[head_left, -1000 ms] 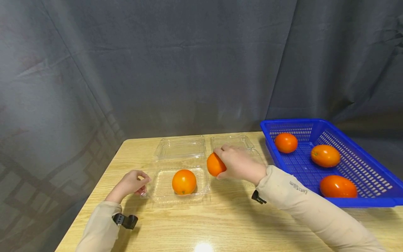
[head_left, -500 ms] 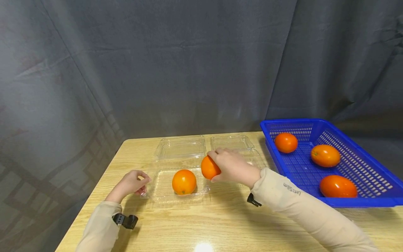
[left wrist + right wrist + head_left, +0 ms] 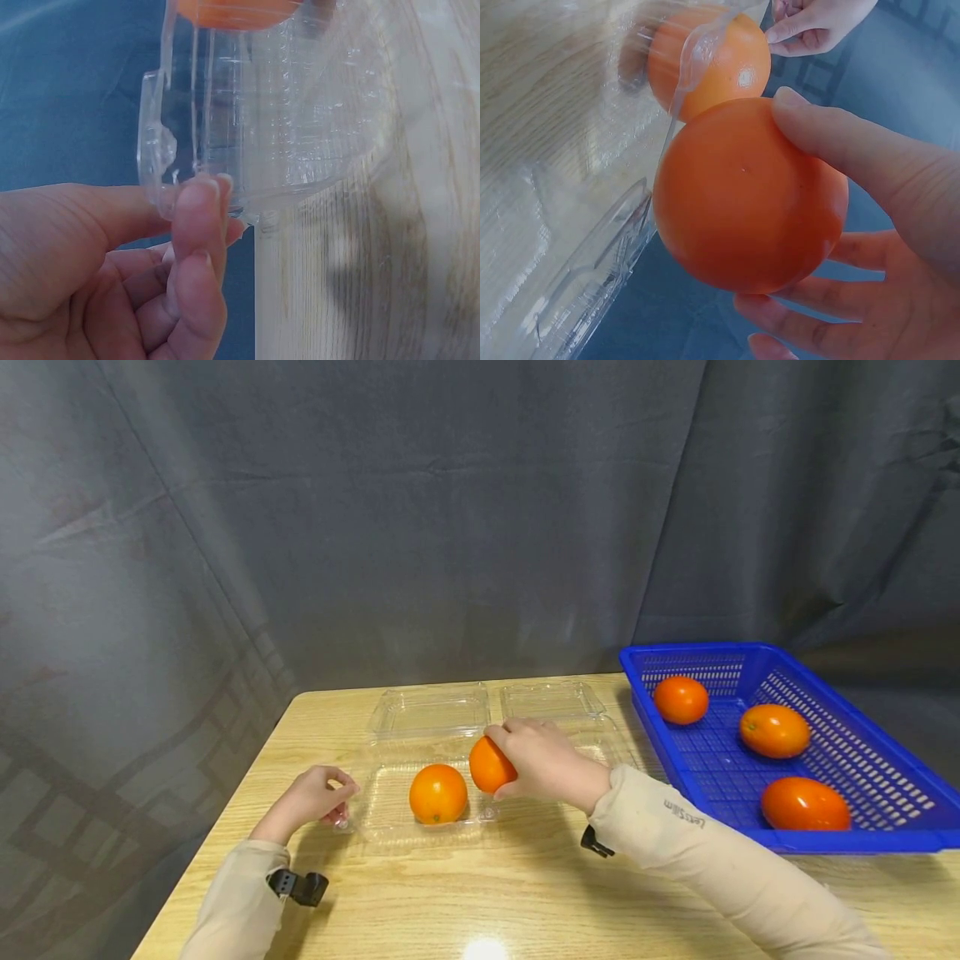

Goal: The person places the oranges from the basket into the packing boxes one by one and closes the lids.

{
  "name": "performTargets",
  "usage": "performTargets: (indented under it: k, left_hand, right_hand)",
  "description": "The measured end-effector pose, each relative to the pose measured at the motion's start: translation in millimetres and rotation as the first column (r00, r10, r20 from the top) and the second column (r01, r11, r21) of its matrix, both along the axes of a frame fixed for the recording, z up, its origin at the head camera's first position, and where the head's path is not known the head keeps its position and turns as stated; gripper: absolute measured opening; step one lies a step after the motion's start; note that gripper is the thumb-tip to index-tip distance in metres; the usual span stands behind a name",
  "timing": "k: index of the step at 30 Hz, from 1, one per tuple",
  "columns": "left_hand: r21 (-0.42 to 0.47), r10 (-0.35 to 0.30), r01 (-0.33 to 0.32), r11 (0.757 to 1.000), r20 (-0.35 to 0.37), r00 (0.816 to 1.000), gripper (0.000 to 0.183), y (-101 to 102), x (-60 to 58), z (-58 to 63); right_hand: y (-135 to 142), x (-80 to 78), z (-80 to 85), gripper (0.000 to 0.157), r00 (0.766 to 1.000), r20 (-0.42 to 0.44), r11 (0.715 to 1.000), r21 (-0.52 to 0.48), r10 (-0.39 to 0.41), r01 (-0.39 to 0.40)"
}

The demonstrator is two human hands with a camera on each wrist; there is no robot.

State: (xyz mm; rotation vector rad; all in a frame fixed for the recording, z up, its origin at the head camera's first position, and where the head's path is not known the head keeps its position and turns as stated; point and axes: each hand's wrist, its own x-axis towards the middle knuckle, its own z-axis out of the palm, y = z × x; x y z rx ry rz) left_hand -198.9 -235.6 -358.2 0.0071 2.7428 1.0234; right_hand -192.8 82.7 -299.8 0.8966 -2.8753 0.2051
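A clear plastic clamshell container (image 3: 386, 793) lies with its lid (image 3: 431, 706) folded back. My left hand (image 3: 318, 796) pinches its left front corner between thumb and fingers; the left wrist view shows that corner (image 3: 169, 199) under the fingertips. One orange (image 3: 438, 794) sits inside, right of the middle. My right hand (image 3: 547, 762) grips a second orange (image 3: 491, 767) over the container's right side, beside the first. In the right wrist view the thumb lies on one side of this held orange (image 3: 746, 199) and the fingers on the other.
A second clear container (image 3: 551, 697) stands to the right, partly hidden behind my right hand. At the far right is a blue plastic basket (image 3: 877, 842) with three orange-red fruits (image 3: 776, 732). A dark curtain (image 3: 465, 527) hangs behind the wooden table (image 3: 420, 902).
My right hand has brought the held orange left and slightly down, from the container's right edge to beside the other orange. My left hand has stayed at the corner.
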Motion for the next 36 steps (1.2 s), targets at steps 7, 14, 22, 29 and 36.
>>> performTargets:
  k: [7, 14, 22, 29, 36]
  left_hand:
    - [0.004, 0.004, -0.004, 1.0, 0.005, 1.0, 0.025, -1, -0.8, -0.9]
    - [0.003, -0.006, 0.006, 1.0, -0.004, 1.0, 0.025, -2, -1.7, -0.8]
    - [0.008, -0.001, 0.001, 1.0, 0.004, 1.0, 0.027, -1, -1.7, -1.2]
    - [0.007, -0.006, 0.006, 1.0, -0.001, 1.0, 0.027, -1, -1.3, -0.8]
    - [0.007, 0.001, -0.001, 1.0, 0.007, 1.0, 0.027, -1, -0.8, -0.3]
  right_hand:
    - [-5, 1.3, -1.8, 0.074, 1.0, 0.01, 1.0, 0.009, 0.005, -0.006]
    - [-9, 3.1, -2.4, 0.075, 1.0, 0.02, 1.0, 0.004, 0.003, -0.003]
    - [-13, 3.3, -4.3, 0.072, 1.0, 0.011, 1.0, -0.014, 0.024, -0.024]
    - [-17, 2.9, -5.1, 0.075, 0.999, 0.025, 1.0, -0.014, 0.029, -0.028]
    - [-21, 3.0, -7.0, 0.075, 0.998, 0.04, 0.999, -0.016, 0.038, -0.037]
